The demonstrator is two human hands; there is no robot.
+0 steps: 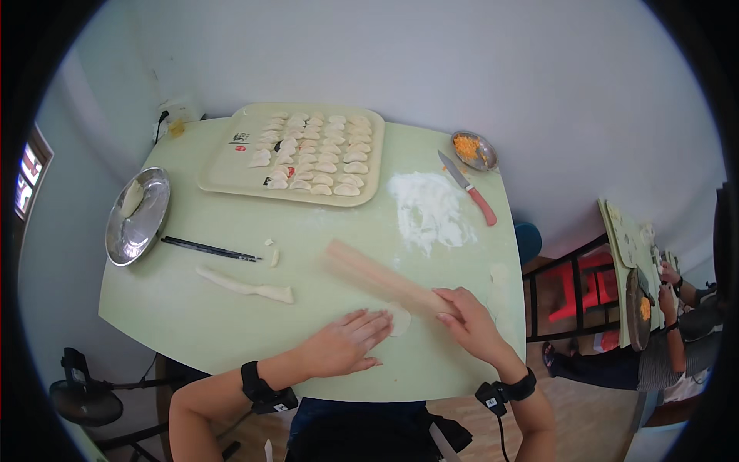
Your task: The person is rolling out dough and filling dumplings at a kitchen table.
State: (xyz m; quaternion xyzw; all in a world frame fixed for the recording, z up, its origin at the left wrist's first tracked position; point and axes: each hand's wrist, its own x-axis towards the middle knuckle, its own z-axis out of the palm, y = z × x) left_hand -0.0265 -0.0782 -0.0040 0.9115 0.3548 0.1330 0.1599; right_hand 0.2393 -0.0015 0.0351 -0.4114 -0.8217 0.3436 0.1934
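My right hand (476, 329) grips one end of a wooden rolling pin (387, 277), whose far end is blurred and points up and left. Beneath the fingers of my left hand (349, 343) lies a flat round dough wrapper (399, 319), partly covered by them. That hand rests flat and grips nothing. Left of it stretches a rope of dough (248, 284), with a small dough piece (275, 257) above its right end. White flour (430, 211) is spread on the pale green table (323, 369) beyond the pin.
A tray (222, 179) of folded dumplings (328, 166) stands at the back. Black chopsticks (211, 249) and a metal dish (116, 245) holding dough (132, 198) are left. A knife (476, 199) and metal bowl (491, 157) of orange filling (466, 146) lie back right. Another person (664, 364) works at right.
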